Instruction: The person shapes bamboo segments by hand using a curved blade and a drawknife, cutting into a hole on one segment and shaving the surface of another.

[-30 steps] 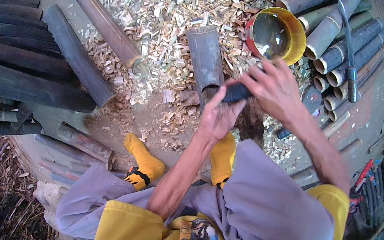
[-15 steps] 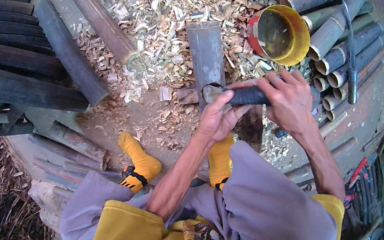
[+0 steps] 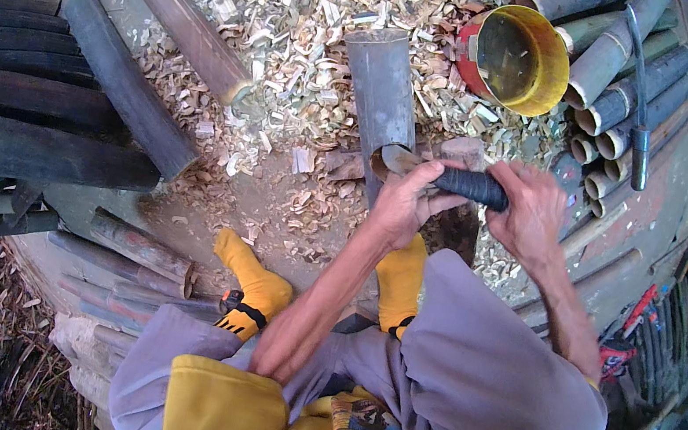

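A grey-brown bamboo tube [image 3: 381,87] lies in front of me, with an opening cut into its near part. At that opening rests the pale, broad blade of a carving knife [image 3: 471,186], whose thick handle is wrapped in black. My left hand [image 3: 402,204] is closed round the blade end of the knife, thumb on top, close against the tube. My right hand [image 3: 530,209], slightly blurred, is closed on the far right end of the handle. The blade's tip is partly hidden at the opening.
Wood shavings [image 3: 299,39] cover the ground ahead. A red and yellow bucket [image 3: 554,73] stands right of the tube, near stacked bamboo tubes [image 3: 602,67] with a metal-handled tool [image 3: 641,135] on them. Dark bamboo pieces [image 3: 15,95] are piled left. My yellow-socked feet [image 3: 259,278] are near.
My right hand has slid rightward and down to the handle's end, baring more of the black wrapping. The knife has tilted, its handle end lower. The view has shifted slightly.
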`<state>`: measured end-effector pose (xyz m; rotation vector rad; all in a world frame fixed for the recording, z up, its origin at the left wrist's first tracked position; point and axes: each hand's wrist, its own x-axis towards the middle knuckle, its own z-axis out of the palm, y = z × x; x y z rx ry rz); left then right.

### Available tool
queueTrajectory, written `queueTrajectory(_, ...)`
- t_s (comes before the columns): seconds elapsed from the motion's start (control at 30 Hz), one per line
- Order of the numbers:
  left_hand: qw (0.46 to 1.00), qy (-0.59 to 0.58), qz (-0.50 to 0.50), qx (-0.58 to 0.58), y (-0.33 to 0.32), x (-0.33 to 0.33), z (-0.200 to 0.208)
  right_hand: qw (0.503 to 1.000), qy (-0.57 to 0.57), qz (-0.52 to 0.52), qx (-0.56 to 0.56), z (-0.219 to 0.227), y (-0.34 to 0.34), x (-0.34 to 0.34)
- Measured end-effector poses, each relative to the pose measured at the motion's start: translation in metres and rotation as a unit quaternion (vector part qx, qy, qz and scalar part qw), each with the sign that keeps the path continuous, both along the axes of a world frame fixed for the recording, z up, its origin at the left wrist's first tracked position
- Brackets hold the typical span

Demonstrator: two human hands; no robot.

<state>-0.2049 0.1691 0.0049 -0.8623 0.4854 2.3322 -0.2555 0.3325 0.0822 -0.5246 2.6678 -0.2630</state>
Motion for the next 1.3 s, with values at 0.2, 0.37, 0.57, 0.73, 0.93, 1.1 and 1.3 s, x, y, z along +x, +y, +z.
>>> queueTrajectory(0.2, 0.969, 0.009, 0.194, 0.152, 0.006, 0.015, -0.004, 0.956, 0.183, 0.231, -0.009, 0.003, -0.037, -0.034)
queueTrajectory(0.37, 0.989, -0.005, -0.120, -0.088, 0.003, -0.004, -0.003, 0.989, -0.022, -0.124, -0.076, -0.018, 0.004, 0.046)
queueTrajectory(0.57, 1.000, 0.006, 0.015, -0.006, 0.002, 0.005, -0.001, 0.998, 0.040, 0.045, 0.022, 0.000, -0.006, -0.001)
queueTrajectory(0.73, 0.949, 0.011, 0.273, 0.154, 0.009, 0.015, -0.010, 0.947, 0.129, 0.293, 0.040, 0.009, -0.055, -0.057)
queueTrajectory(0.93, 0.970, -0.036, 0.130, 0.201, 0.008, 0.013, 0.003, 0.969, -0.029, 0.245, -0.022, -0.033, -0.027, -0.083)
queueTrajectory(1.1, 0.976, 0.132, -0.168, -0.041, 0.029, 0.061, 0.016, 0.892, -0.374, -0.111, -0.230, 0.008, 0.019, 0.022)
queueTrajectory(1.3, 0.867, 0.219, -0.162, -0.418, -0.010, 0.011, 0.064, 0.987, -0.046, -0.030, -0.148, 0.059, -0.033, 0.006)
